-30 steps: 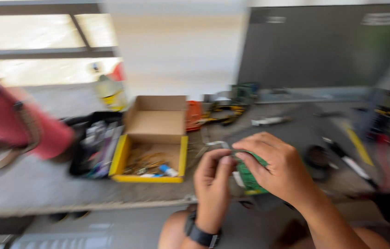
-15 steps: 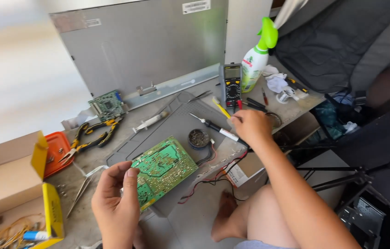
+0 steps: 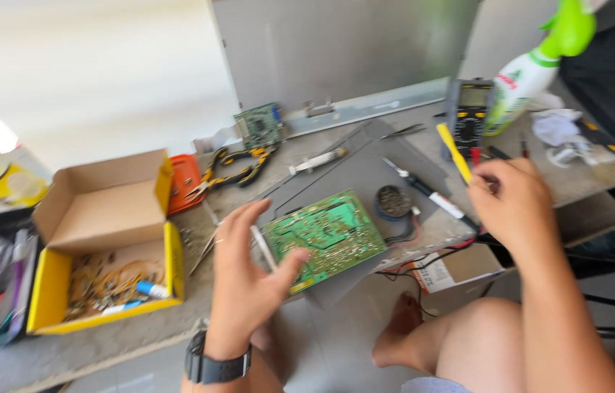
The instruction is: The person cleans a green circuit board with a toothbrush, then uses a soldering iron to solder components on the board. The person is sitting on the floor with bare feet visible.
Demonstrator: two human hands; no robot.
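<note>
The left hand (image 3: 249, 280) holds a green circuit board (image 3: 324, 236) by its left edge. The thumb presses on top of the board, and the fingers are spread out. The board lies nearly flat, low over a grey mat (image 3: 366, 175) on the workbench (image 3: 140, 331). A black watch (image 3: 216, 364) sits on the left wrist.

The right hand (image 3: 508, 200) is at about 3 o'clock from the board, near the bench edge. Its fingers are curled in by a yellow-handled tool (image 3: 455, 151) and a black and white soldering iron (image 3: 424, 191). The view is too blurry to tell if this hand grips anything.

Just at 2 o'clock from the board sits a small round tin (image 3: 393, 201). At 9 o'clock from the board is an open yellow cardboard box (image 3: 104, 244) with wires and small parts inside. An orange case (image 3: 185, 182) and pliers with yellow and black handles (image 3: 238, 166) lie at 11 o'clock. A smaller green board (image 3: 258, 125) leans at 12 o'clock, by a big grey metal panel (image 3: 344, 51). A black and yellow meter (image 3: 470, 113) and a white spray bottle with a green top (image 3: 537, 69) stand at 1 o'clock.
</note>
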